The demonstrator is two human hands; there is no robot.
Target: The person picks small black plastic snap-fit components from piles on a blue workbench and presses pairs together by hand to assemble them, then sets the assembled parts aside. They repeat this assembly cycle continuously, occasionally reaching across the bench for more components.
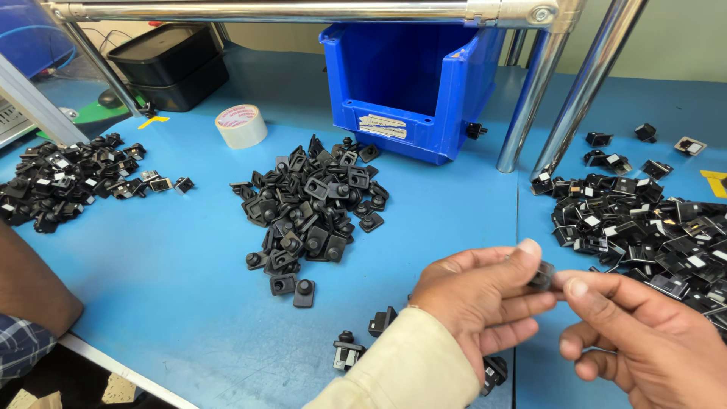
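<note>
**Small black part pinched between two hands, above blue desk**

Nearest the camera: left hand (477, 291), cream sleeve, and right hand (644, 333), meeting at about 5 o'clock in the view. Both grips are closed by thumb and forefinger on one small black plastic part (542, 276), held clear of the desk (189, 303). The part is mostly hidden by fingertips; its long axis seems to run roughly 9 to 3 o'clock between the hands, but which end faces where cannot be told.

Progress, as judged: one piece in hand, large stocks lying loose, so much seems left.

Outward from the part:
- Loose black pieces (348, 352) just at 8 o'clock of the left hand.
- Centre pile of black knobbed pieces (310, 208), at 10 o'clock.
- Right pile of black pieces with pale faces (651, 227), at 2 o'clock.
- Far left pile (64, 178), at 9 o'clock.
- Blue bin (413, 76), at 12 o'clock, behind steel tubes (530, 98).
- Tape roll (241, 126) and black trays (170, 64), at 11 o'clock.
- Another person's arm (30, 291) at the left edge.
</note>
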